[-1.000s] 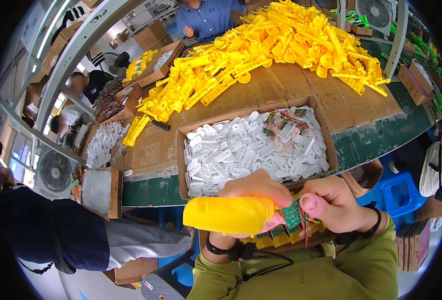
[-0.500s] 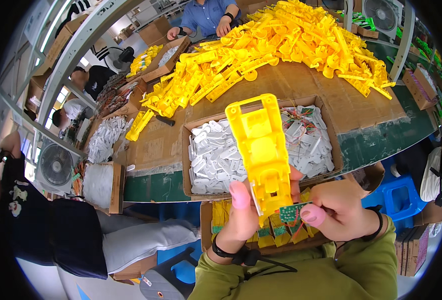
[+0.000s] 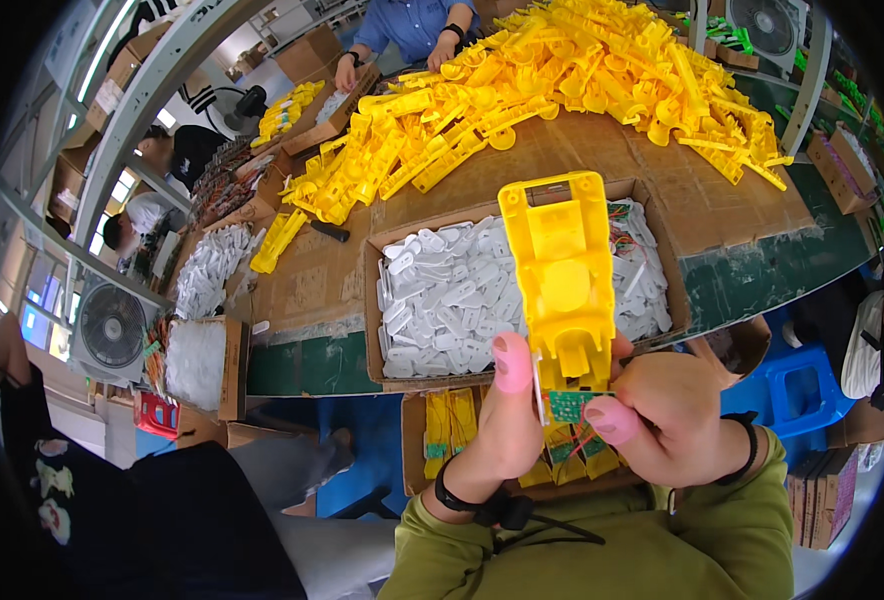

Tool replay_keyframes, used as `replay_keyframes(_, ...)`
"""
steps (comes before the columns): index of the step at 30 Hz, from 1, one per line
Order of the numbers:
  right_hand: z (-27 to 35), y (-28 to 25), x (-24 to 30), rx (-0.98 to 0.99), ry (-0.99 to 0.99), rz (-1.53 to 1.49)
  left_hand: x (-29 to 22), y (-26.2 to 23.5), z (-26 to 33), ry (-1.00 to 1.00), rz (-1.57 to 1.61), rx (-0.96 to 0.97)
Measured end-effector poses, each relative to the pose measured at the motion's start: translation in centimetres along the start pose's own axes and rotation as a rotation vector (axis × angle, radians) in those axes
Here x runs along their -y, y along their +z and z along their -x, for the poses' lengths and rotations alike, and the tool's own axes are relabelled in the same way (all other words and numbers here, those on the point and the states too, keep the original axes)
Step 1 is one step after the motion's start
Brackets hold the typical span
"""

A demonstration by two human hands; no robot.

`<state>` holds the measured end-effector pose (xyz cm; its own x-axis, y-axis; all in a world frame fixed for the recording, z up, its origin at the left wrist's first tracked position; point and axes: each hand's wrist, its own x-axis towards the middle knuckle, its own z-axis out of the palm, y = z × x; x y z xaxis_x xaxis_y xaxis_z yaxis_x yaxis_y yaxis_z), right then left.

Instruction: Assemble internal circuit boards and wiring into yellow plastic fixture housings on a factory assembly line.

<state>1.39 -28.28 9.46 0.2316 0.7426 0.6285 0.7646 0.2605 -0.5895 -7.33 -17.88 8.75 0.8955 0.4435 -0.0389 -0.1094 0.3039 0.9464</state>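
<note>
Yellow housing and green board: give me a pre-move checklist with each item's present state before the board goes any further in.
1. Yellow housing held upright with its open side facing the camera: ok.
2. Left hand has a firm grip on the housing's lower end, thumb pressed on its edge: ok.
3. Right hand holds the green circuit board at the housing's bottom opening: ok.
4. Board fully seated in the housing: cannot tell, fingers cover the joint.
5. Red wires hanging below the board free of pinching: cannot tell.
6. Cardboard box of white parts within reach on the table: ok.
</note>
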Motion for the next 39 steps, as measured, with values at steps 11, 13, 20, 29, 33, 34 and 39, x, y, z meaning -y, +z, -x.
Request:
replay_keyframes(11,0.3,0.9,-0.8,0.009,0.142,0.050,1.5,-0.8,-1.2,0.044,0.048,-0.032)
replay_keyframes(13,0.2,0.8,-0.8,0.008,0.143,0.096,1.7,-1.1,-1.3,0.042,0.050,-0.004)
replay_keyframes(20,0.1,-0.3,-3.5,0.221,0.386,-0.175,2.3,-1.4,-2.2,0.251,0.050,0.169)
replay_keyframes(29,0.9,1.0,-4.0,0.159,0.435,-0.943,2.4,-0.8,-2.4,0.240,0.044,0.071)
replay_keyframes(33,1.4,0.8,-3.5,0.035,0.445,-0.803,3.0,-0.9,-2.9,0.539,-0.148,-0.187)
replay_keyframes(34,1.5,0.6,-3.5,-0.015,0.467,-0.802,3.2,-1.2,-2.5,0.538,-0.148,-0.182)
replay_keyframes(39,1.4,-0.5,-3.1,-0.062,0.558,-0.823,1.1,-1.8,-0.3,0.599,-0.786,-0.075)
